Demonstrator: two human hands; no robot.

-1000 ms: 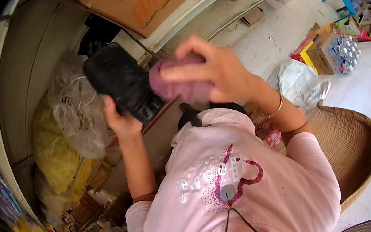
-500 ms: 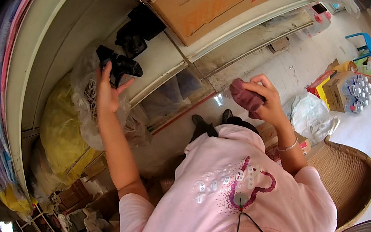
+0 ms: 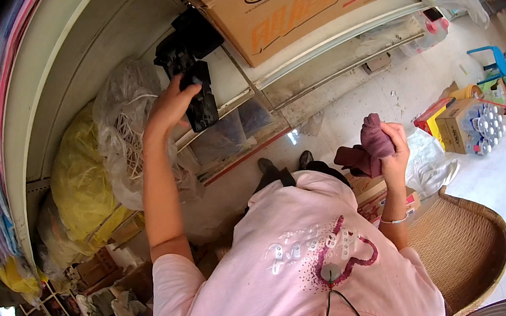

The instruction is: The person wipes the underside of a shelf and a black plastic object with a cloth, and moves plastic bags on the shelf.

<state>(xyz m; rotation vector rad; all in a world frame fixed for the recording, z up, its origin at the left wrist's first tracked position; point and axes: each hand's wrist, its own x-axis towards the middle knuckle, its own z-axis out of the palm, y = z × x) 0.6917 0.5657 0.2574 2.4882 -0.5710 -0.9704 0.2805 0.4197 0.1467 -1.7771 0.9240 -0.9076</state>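
Observation:
My left hand (image 3: 169, 107) reaches over the shelf, its fingers and thumb closed on a black plastic piece (image 3: 202, 110) with an irregular, moulded shape. Beyond that piece, another black object (image 3: 195, 33) rests farther back on the shelf; where the dark parts overlap, their outlines are hard to separate. My right hand (image 3: 396, 149) is raised off to the right, wrapped around a crumpled maroon cloth (image 3: 377, 138). Part of the cloth bunches above the fingers and a darker fold hangs to the left.
A large cardboard carton (image 3: 310, 11) occupies the shelf to the right. Left of the black pieces are a clear bag of white cords (image 3: 127, 133) and a yellow bag (image 3: 84, 175). A woven basket (image 3: 472, 243), a white plastic bag (image 3: 428, 162) and bottles (image 3: 485, 128) stand at the right.
My left hand has moved right and closed on the black piece, which has turned and shifted right. My right hand has moved slightly right and down, and the cloth has changed shape.

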